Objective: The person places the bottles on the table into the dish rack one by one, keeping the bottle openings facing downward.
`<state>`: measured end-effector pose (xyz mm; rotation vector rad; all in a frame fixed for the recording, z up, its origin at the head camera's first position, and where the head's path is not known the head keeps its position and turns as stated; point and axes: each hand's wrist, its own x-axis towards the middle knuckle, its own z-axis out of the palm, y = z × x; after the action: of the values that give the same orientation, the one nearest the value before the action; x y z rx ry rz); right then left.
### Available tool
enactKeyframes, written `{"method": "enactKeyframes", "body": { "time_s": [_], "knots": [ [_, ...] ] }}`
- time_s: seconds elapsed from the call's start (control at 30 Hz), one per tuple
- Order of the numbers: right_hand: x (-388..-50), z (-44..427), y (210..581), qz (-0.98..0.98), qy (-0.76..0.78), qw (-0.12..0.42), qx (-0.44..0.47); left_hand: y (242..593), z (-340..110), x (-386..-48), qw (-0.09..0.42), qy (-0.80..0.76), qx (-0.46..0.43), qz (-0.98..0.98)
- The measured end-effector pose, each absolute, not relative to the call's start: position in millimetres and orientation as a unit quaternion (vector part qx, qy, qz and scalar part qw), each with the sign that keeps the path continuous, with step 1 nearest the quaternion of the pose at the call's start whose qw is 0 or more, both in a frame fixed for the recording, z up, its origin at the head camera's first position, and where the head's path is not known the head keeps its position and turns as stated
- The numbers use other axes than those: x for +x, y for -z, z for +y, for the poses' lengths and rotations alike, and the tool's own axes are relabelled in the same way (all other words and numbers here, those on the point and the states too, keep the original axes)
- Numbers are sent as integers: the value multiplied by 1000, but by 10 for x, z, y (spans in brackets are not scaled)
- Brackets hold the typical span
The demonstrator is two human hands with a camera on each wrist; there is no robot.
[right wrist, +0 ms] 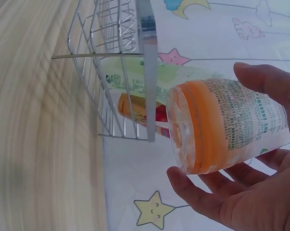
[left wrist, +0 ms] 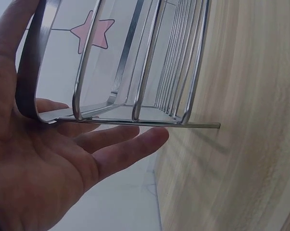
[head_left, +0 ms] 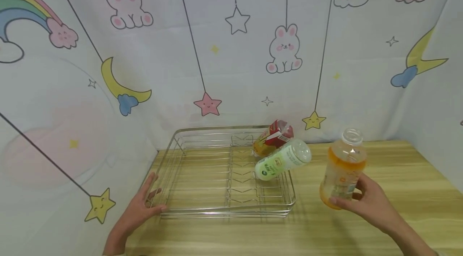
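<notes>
My right hand (head_left: 372, 201) grips a clear plastic bottle (head_left: 341, 175) with orange bands, its white top upward, above the table right of a wire dish rack (head_left: 224, 208). In the right wrist view, the bottle's orange base (right wrist: 200, 127) and printed label show between thumb and fingers. At the rack's front left corner, my left hand (head_left: 139, 207) touches the metal with thumb and fingers spread along it. Inside the rack's right end, a pale green bottle (head_left: 278, 161) leans over the side. Behind it, a red and yellow bottle (head_left: 269, 139) also lies tilted.
The rack stands on a wood-grain table (head_left: 394, 175). A white cloth (head_left: 238, 75) printed with rabbits, stars and moons hangs behind the table and along both sides. The left cloth side (head_left: 54, 159) comes close to my left hand.
</notes>
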<state>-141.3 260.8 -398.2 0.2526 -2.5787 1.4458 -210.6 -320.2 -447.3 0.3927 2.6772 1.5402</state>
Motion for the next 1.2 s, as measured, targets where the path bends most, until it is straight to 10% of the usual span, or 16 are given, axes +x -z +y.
{"method": "enactKeyframes", "body": {
  "time_s": [0.63,1.2],
  "knots": [
    [-1375,2439,3609,-906,-374,138,141,4204,-2991,-2021,-129,-392,165,896],
    [-1456,2229,3254,-930,-275,130,208,4048,-2565,-1928,-131,-405,249,870]
  ]
}}
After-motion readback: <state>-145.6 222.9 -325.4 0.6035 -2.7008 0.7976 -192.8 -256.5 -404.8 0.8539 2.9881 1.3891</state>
